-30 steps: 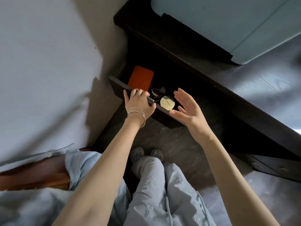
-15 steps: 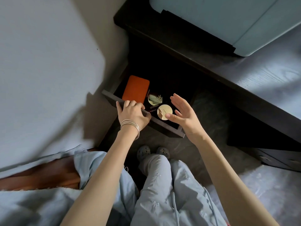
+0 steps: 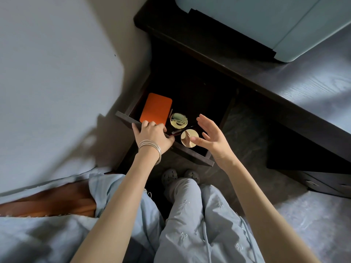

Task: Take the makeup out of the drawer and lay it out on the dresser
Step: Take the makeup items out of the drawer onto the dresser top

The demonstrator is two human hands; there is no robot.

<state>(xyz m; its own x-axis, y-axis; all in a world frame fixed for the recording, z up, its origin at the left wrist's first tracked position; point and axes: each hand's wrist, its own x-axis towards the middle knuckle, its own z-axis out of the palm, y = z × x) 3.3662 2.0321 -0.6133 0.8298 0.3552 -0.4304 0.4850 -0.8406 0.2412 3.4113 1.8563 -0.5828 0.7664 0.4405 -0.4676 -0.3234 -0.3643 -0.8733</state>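
Head view: your left hand grips the drawer front; your right hand hovers spread, empty. Between them, a red tube lies, long axis pointing hand to hand, beside two gold compacts.

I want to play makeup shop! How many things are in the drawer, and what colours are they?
Orange flat case: 1
Round gold compacts: 2
Dark red slim stick, partly hidden by the left hand: 1
Total: 4 that can be seen; the back of the drawer is too dark to check.
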